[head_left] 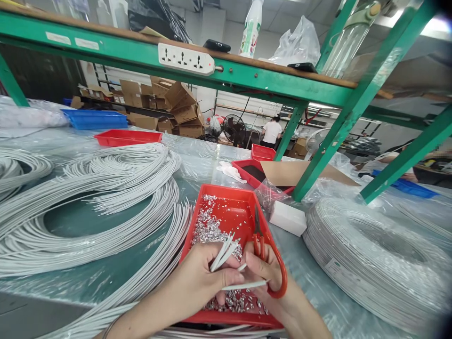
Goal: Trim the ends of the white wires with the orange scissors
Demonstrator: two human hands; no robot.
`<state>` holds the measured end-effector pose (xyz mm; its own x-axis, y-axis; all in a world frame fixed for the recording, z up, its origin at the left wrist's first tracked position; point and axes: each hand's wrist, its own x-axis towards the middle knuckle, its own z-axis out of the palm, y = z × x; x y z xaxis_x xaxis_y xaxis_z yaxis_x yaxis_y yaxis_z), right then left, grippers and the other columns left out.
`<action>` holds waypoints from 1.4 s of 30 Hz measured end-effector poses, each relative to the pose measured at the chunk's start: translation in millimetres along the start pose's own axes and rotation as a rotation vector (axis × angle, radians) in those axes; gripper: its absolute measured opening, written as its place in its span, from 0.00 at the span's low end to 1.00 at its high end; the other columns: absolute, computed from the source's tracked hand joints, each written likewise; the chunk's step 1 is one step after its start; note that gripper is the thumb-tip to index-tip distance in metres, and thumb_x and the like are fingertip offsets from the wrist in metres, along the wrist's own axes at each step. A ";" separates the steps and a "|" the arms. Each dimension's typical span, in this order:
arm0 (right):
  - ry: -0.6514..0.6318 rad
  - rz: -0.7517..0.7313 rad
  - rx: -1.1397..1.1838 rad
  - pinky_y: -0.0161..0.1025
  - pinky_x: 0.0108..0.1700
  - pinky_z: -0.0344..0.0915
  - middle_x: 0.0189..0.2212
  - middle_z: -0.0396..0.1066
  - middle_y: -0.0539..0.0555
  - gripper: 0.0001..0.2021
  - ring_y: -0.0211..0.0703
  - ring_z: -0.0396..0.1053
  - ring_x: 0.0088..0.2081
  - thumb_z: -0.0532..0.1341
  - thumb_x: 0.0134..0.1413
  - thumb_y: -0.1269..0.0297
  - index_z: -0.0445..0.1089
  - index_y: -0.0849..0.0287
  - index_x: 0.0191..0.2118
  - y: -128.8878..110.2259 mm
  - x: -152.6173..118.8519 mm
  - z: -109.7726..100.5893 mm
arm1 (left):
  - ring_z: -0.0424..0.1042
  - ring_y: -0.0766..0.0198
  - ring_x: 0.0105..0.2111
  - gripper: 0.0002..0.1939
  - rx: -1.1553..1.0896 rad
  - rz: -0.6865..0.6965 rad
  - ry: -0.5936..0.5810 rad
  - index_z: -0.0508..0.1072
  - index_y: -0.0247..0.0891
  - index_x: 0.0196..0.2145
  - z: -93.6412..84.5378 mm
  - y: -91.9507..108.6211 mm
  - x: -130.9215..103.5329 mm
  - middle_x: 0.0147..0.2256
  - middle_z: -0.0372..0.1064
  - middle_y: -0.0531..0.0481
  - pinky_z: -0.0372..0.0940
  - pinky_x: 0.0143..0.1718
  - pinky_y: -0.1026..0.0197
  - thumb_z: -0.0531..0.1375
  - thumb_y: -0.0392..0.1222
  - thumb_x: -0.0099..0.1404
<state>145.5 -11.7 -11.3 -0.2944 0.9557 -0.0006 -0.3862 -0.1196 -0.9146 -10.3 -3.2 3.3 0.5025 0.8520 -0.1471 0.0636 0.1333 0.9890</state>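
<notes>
My left hand (208, 275) is closed around several white cables (223, 254), whose stripped ends fan upward. One more white cable (243, 285) sticks out sideways from its thumb toward my right hand. My right hand (263, 266) carries scissors (281, 270) with orange handles, the dark blades pointing up and away. Its thumb and finger also meet at a short cable end near my left fingertips; whether they pinch it is hard to tell. Both hands are over a red tray (233, 190) scattered with small silvery scraps (208, 226).
Large coils of white cable (106, 245) cover the left of the table. A wrapped cable coil (374, 254) and a white box (287, 218) are at right. A green shelf frame (268, 87) crosses above, with a slanted post (328, 150). Farther back, a person (271, 132) stands near a fan.
</notes>
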 end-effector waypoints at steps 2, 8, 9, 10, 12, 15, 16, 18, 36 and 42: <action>-0.041 -0.006 -0.008 0.31 0.18 0.44 0.09 0.48 0.39 0.17 0.30 0.44 0.14 0.65 0.44 0.56 0.59 0.58 0.18 -0.7 -0.6 1.9 | 0.60 0.75 0.11 0.09 -0.054 -0.023 -0.073 0.68 0.33 0.26 -3.0 -0.5 2.1 0.14 0.61 0.59 0.49 0.10 0.74 0.59 0.42 0.56; 0.217 -0.376 -0.526 0.32 0.21 0.53 0.14 0.60 0.45 0.10 0.35 0.55 0.18 0.65 0.43 0.63 0.65 0.59 0.20 -19.2 0.7 9.7 | 0.52 0.78 0.07 0.15 -0.335 -0.167 -0.309 0.66 0.33 0.23 -10.5 -6.7 6.3 0.15 0.60 0.59 0.44 0.06 0.72 0.60 0.48 0.56; 0.297 -0.416 -0.561 0.32 0.21 0.53 0.15 0.60 0.45 0.10 0.35 0.55 0.18 0.65 0.44 0.62 0.66 0.59 0.21 -21.7 1.6 8.0 | 0.52 0.78 0.07 0.15 -0.333 -0.160 -0.298 0.66 0.33 0.23 -10.3 -6.5 5.2 0.15 0.60 0.59 0.44 0.06 0.72 0.59 0.49 0.57; 0.345 -0.428 -0.580 0.31 0.20 0.52 0.14 0.59 0.45 0.10 0.34 0.54 0.18 0.63 0.45 0.60 0.66 0.59 0.21 -23.4 2.3 5.6 | 0.53 0.78 0.07 0.15 -0.316 -0.137 -0.272 0.67 0.33 0.25 -9.8 -5.8 3.8 0.15 0.60 0.59 0.44 0.06 0.73 0.58 0.50 0.57; 0.303 -0.362 -0.582 0.31 0.18 0.50 0.12 0.56 0.44 0.14 0.33 0.50 0.16 0.61 0.47 0.57 0.65 0.59 0.19 -24.9 2.7 1.3 | 0.55 0.78 0.08 0.17 -0.230 -0.071 -0.178 0.67 0.34 0.27 -8.2 -3.5 1.4 0.16 0.61 0.59 0.45 0.08 0.74 0.57 0.53 0.58; 0.114 -0.200 -0.539 0.31 0.18 0.49 0.10 0.56 0.43 0.17 0.32 0.49 0.15 0.63 0.46 0.53 0.63 0.60 0.17 -24.7 0.2 0.5 | 0.55 0.77 0.08 0.16 -0.076 -0.005 -0.056 0.65 0.35 0.26 -5.2 -0.4 0.9 0.13 0.58 0.60 0.47 0.09 0.74 0.56 0.53 0.58; 0.085 -0.168 -0.516 0.31 0.19 0.50 0.11 0.58 0.44 0.17 0.32 0.50 0.15 0.64 0.44 0.53 0.64 0.60 0.17 -24.6 -1.2 1.3 | 0.54 0.76 0.08 0.16 -0.036 0.004 -0.042 0.65 0.35 0.26 -4.1 0.1 1.2 0.11 0.57 0.61 0.47 0.09 0.74 0.56 0.52 0.59; 0.078 -0.132 -0.464 0.31 0.21 0.50 0.12 0.60 0.45 0.15 0.32 0.52 0.17 0.66 0.42 0.54 0.66 0.61 0.20 -24.2 -3.9 2.0 | 0.53 0.76 0.09 0.13 0.004 0.026 -0.011 0.66 0.35 0.27 -1.9 0.6 1.9 0.11 0.56 0.62 0.48 0.09 0.74 0.56 0.48 0.59; -0.141 0.075 0.176 0.28 0.19 0.49 0.10 0.56 0.41 0.13 0.28 0.49 0.14 0.66 0.46 0.60 0.66 0.62 0.20 -3.9 -3.0 6.1 | 0.58 0.78 0.10 0.12 -0.078 0.048 -0.126 0.68 0.33 0.24 -0.1 3.7 -4.9 0.17 0.62 0.57 0.46 0.10 0.73 0.58 0.45 0.58; 0.103 -0.401 -0.560 0.34 0.26 0.58 0.17 0.67 0.48 0.05 0.38 0.63 0.21 0.62 0.47 0.70 0.69 0.59 0.23 -17.9 -3.0 10.0 | 0.53 0.78 0.07 0.14 -0.261 -0.090 -0.234 0.68 0.33 0.28 -7.5 -0.2 2.2 0.14 0.59 0.59 0.37 0.07 0.73 0.55 0.49 0.60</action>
<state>144.5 -15.2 9.1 -0.1277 0.9210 0.3681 0.0697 0.3785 -0.9230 -15.6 2.5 2.7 0.6904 0.6963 -0.1964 -0.0909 0.3529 0.9312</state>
